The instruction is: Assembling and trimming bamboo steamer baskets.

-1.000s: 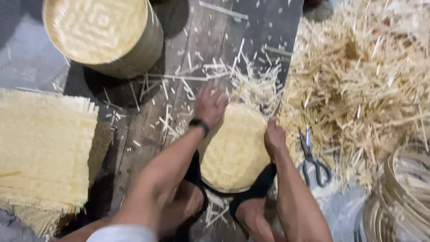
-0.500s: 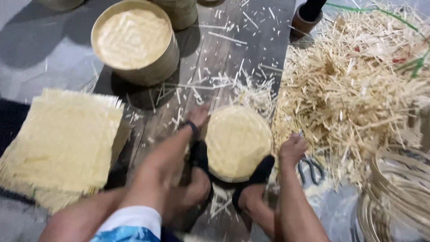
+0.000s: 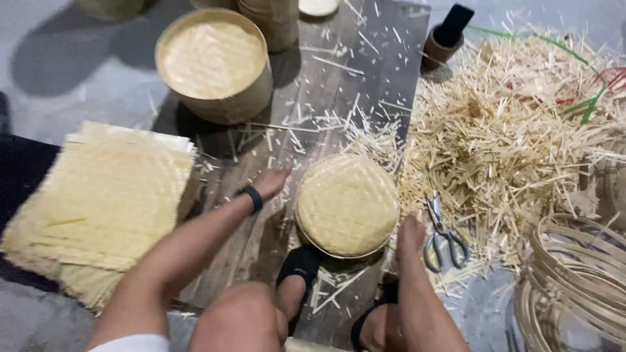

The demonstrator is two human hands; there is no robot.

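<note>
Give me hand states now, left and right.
Left hand: open, holding nothing, fingers beside the round woven lid.
Right hand: resting at the lid's right edge; grip cannot be told.

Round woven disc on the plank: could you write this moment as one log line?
left hand: open, beside round woven disc | right hand: at disc's right edge | scissors: on floor, right of disc | woven mats: stacked left

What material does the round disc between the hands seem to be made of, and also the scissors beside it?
The round disc looks like woven bamboo or a similar plant strip: pale yellow, matte, with a fine criss-cross weave. A dark hoop shows along its lower edge; its material is unclear. The scissors look like bare metal, grey with a dull shine on blades and handle loops.
</note>
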